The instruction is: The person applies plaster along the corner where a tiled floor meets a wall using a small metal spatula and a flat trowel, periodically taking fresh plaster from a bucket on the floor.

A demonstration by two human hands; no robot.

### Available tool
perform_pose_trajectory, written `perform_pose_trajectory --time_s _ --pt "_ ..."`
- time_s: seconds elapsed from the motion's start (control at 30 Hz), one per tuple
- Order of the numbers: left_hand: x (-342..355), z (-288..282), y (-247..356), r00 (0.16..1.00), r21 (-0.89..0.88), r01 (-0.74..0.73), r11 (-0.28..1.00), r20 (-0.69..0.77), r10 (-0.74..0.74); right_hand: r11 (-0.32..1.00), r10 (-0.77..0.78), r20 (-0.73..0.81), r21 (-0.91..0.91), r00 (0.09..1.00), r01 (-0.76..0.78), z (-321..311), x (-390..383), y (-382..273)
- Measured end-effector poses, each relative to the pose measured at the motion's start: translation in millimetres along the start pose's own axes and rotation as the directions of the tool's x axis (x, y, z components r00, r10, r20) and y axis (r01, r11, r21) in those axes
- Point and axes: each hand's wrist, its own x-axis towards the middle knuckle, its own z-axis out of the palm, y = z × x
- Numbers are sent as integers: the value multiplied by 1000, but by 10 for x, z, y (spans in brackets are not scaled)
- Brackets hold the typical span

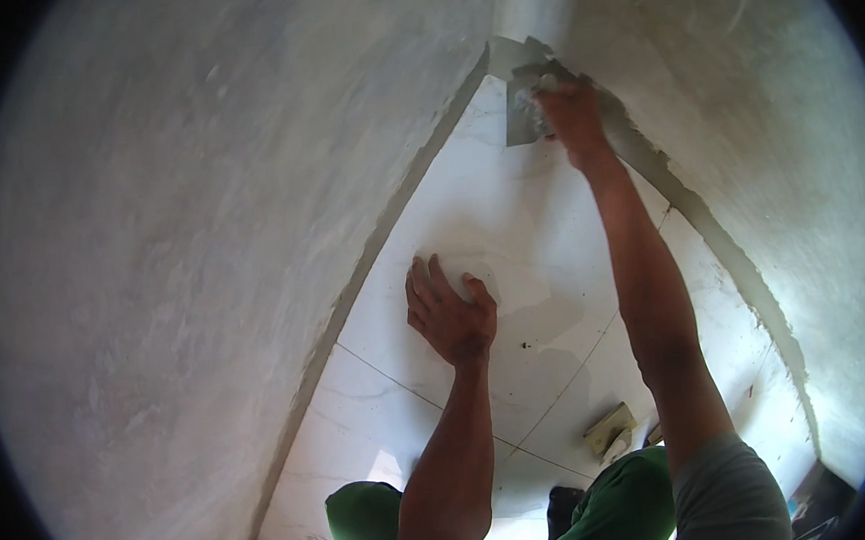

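At the far corner, where two walls meet, a flat-bladed trowel [520,113] sits near the base of the right wall; grey smears on blade. Right hand [573,120] closed around it, handle mostly hidden by the fingers. Wet-looking grey mortar [536,52] fills the corner around the tool. Left hand [452,307] spread on the floor, fingers apart, gripping nothing. Floor is white tiles [550,222], faintly veined, thin dark joints, damp-looking patches and dark specks [526,345] near the left hand. Mortar-coloured bands run along both wall bases, ragged upper edge on the right one. Left wall [199,236] and right wall [740,78] bare grey, blotchy; brighter light low on the right. Yellowish block [609,430] on the tiles beside the person's green-clad knee [624,502]; exact kind unclear.
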Motion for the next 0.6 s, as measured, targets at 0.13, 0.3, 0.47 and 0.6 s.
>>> perform_pose_trajectory --time_s 0.13,0.3,0.47,0.6 --pt "-4 56 47 1000 22 -17 1000 -13 18 934 181 74 300 981 -195 211 224 295" --pt "1 45 31 1000 50 -3 999 29 1 940 224 30 256 974 -224 510 509 369" --pt "27 23 0 1000 52 7 999 23 -8 939 257 5 235 966 -251 663 587 242" --pt "12 68 6 1000 73 11 997 18 -13 915 227 11 341 974 -217 718 659 331"
